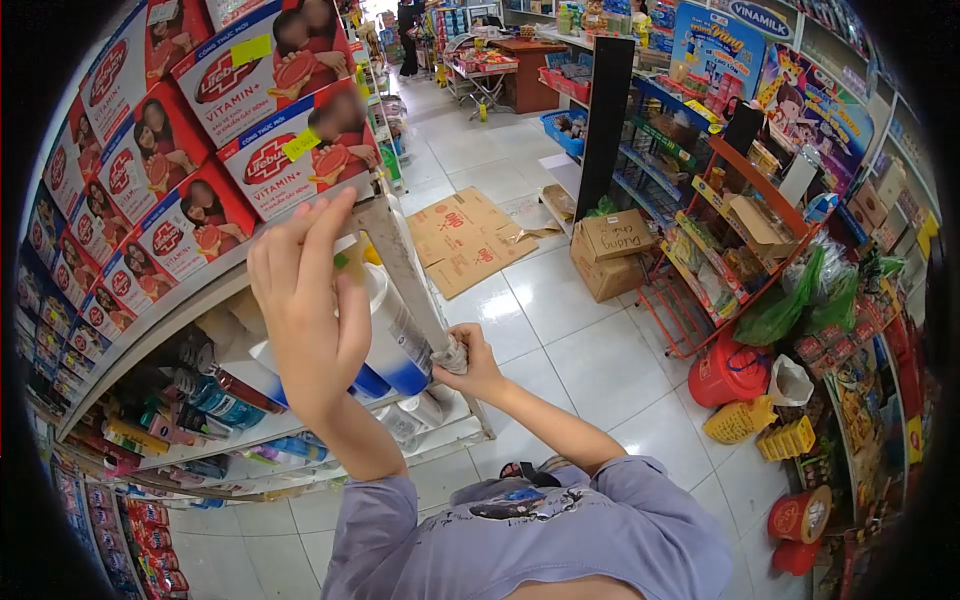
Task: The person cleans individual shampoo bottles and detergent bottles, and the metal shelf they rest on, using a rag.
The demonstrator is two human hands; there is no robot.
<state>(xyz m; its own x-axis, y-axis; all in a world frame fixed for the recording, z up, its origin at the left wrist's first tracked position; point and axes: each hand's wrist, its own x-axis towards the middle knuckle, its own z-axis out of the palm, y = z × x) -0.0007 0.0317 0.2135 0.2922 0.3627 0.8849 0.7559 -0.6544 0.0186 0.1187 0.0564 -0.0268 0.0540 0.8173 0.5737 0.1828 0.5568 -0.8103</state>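
Note:
My left hand (312,300) is raised at the shelf's front edge, just below the red-and-white Lifebuoy soap boxes (305,150). Its fingers are stretched upward, and I see nothing held in it. Lower and to the right, my right hand (474,364) is closed on a crumpled greyish cloth (452,356), beside the pale corner post (415,275) of the shelf unit. Whether the cloth presses on the post is hard to tell. Behind my left hand, white-and-blue cylindrical packs (392,330) stand on the shelf below, partly hidden by it.
Bottles (225,400) line the lower shelf at left. A flattened cardboard sheet (470,240) lies on the tiled floor ahead. Cardboard boxes (608,255), a red wire rack (690,300) and a red bucket (728,372) stand to the right. A wooden desk (528,75) is farther back.

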